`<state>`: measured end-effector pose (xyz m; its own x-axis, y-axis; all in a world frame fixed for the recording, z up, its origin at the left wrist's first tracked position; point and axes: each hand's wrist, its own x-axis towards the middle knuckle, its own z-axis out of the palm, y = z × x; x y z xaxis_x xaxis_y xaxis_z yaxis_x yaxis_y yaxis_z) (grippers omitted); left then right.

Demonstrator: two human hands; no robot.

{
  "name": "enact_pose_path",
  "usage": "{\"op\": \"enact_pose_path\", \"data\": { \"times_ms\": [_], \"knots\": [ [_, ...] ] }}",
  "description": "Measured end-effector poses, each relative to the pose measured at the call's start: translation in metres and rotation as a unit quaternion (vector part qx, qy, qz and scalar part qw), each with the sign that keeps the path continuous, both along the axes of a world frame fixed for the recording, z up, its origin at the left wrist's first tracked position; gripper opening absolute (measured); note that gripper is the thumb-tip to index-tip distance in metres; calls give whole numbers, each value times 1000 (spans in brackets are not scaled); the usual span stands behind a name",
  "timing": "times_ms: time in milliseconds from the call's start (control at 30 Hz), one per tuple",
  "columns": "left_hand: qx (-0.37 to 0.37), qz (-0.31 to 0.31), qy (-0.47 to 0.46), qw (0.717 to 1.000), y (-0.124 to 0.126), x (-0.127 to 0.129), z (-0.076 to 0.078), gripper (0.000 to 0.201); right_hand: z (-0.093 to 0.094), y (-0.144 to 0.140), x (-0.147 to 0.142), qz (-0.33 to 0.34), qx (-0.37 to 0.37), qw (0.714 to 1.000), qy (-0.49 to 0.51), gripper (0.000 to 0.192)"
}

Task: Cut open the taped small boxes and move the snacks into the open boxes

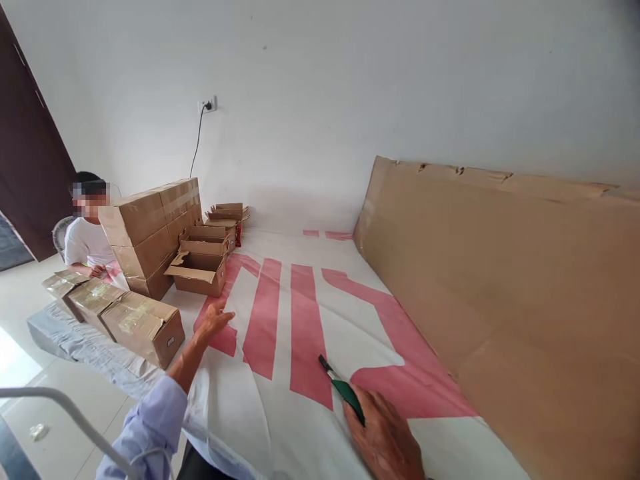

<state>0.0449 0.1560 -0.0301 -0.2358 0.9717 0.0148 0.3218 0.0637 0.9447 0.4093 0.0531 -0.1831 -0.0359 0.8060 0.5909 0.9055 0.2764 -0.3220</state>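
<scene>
My left hand (215,321) reaches out over the table cover, its fingers apart and nothing in them. Nearest to it is an open cardboard box (200,285), a little beyond the fingertips. At the lower right, my right hand (384,433) is closed round a slim green-handled tool (349,398) that looks like a utility knife. Its metal section and dark tip point away to the upper left, over a red stripe. Under both hands spreads a white cover (240,413) with large red shapes. Whether the right hand rests on the cover, I cannot tell.
Sealed boxes (143,323) line the table's left side, beside a taller stack (150,233). More open boxes (227,215) stand behind. A big cardboard sheet (525,287) leans along the right. Another person (90,240) sits at far left. A grey tube (60,399) curves at lower left.
</scene>
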Motion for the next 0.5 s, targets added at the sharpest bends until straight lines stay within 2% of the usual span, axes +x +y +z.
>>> {"op": "enact_pose_path", "data": {
  "times_ms": [100,167,233,267,333,400,433,500],
  "knots": [
    [45,-34,33,998,-45,0,19,31,6,12,8,-11,-44,999,11,28],
    [93,-40,67,993,-72,-19,39,29,13,21,11,-25,-69,997,11,28],
    [156,-9,228,961,-94,-54,60,28,23,30,13,-34,-81,996,1,29],
    [156,24,299,941,-103,-75,69,30,29,33,14,-39,-85,996,-6,30],
    [102,84,416,900,-112,-117,80,34,40,38,14,-44,-100,994,-22,28],
    [26,138,500,855,-113,-152,81,40,49,41,15,-60,-120,991,-29,27],
    [-1,145,526,838,-112,-164,79,42,52,41,15,-71,-124,989,-31,27],
    [-10,130,559,819,-110,-177,72,48,55,41,15,-91,-119,988,-32,30]
  ]
}}
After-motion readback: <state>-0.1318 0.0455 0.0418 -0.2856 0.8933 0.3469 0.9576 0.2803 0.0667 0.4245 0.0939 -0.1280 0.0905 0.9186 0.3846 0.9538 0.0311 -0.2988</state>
